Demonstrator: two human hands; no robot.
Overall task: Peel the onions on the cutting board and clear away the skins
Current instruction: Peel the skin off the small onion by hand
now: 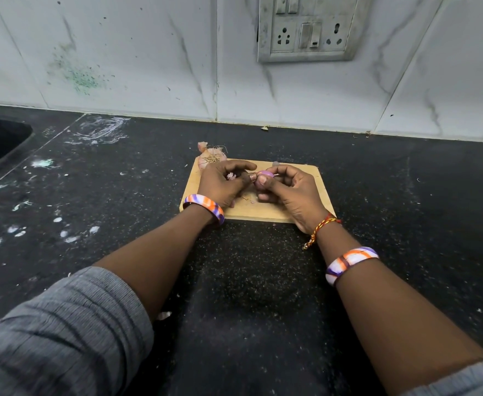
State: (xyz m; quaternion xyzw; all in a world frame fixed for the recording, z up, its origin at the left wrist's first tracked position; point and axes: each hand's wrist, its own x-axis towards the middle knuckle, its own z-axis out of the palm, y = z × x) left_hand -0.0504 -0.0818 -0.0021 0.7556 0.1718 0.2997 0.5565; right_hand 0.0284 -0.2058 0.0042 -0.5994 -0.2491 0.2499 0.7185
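Both hands (258, 184) closed around small purple onion (264, 176) above wooden cutting board (306, 178). Probably slick, light; papery skin best pinched at tip.

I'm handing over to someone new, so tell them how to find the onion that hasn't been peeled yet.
Find the wooden cutting board on the black counter. At its far left corner, just beyond the left hand, sits the unpeeled onion. Unlike the glossy purple onion between both hands, it has dry pale-pink skin and wiry roots.
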